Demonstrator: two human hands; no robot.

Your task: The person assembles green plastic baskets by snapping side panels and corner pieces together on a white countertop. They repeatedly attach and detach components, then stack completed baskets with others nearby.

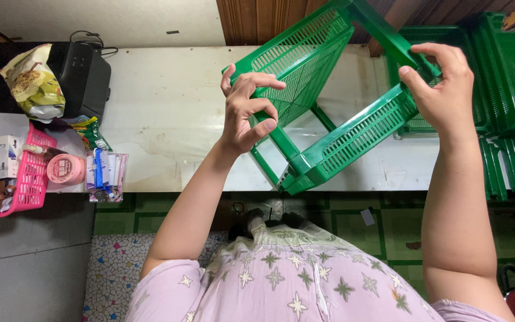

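Both hands are up over the white tabletop (168, 107), and between them hangs a green slatted plastic basket (329, 89), tilted on its side with the open face turned toward the person. The left hand (247, 110) sits at the basket's near left edge, fingers curled and partly spread, thumb and fingertips touching the green rim there; whether it truly pinches the rim, I cannot tell. The right hand (442, 89) is clamped on the far right corner, thumb on the front of the frame and fingers wrapped over the top bar. The basket's lowest corner dips near the front edge of the tabletop.

Off to the right, a stack of more green plastic baskets (508, 89) rests on the tabletop, just beside the held one. Far left, a pink plastic basket (31, 179) holds papers and small boxes, with a round pink tub (65, 169) next to it, a black box-shaped device (81, 74) behind, and a snack bag (34, 83) leaning against that.
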